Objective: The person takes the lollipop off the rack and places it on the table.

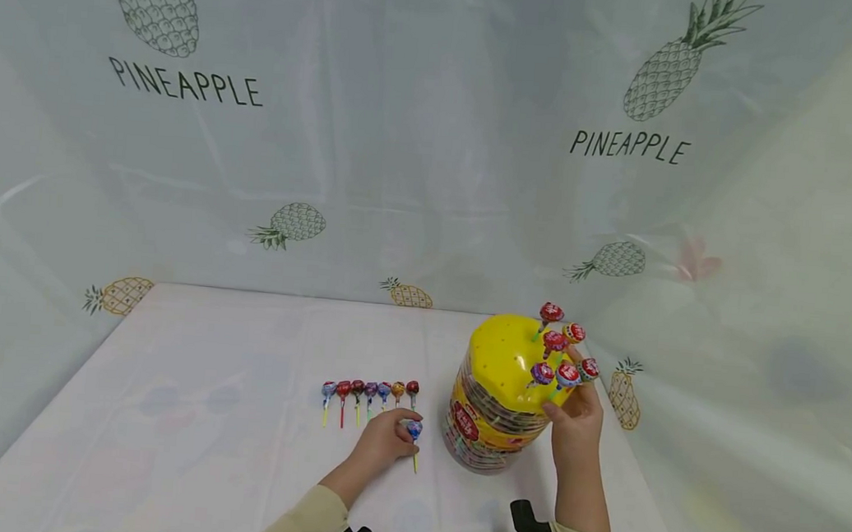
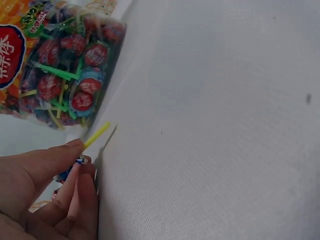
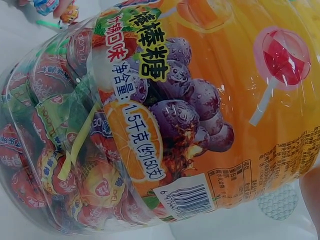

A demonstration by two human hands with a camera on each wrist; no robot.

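Observation:
My left hand (image 1: 381, 443) pinches a lollipop with a blue wrapper (image 1: 414, 430) just above the table. In the left wrist view its yellow stick (image 2: 98, 134) points away from the thumb. To the right stands a large clear jar of lollipops (image 1: 464, 421) with a yellow lid (image 1: 506, 362). Several wrapped lollipops (image 1: 554, 342) stick up from holes on the lid's right side. My right hand (image 1: 580, 425) grips the lid's right edge, thumb in front and fingers partly hidden behind the lollipops. The right wrist view is filled by the jar's orange label (image 3: 235, 140).
A row of several lollipops (image 1: 344, 389) lies on the white table (image 1: 186, 414), beyond the left hand, sticks toward me. More small holes dot the lid's left part. A pineapple-print curtain (image 1: 434, 151) hangs behind the table and along its right side.

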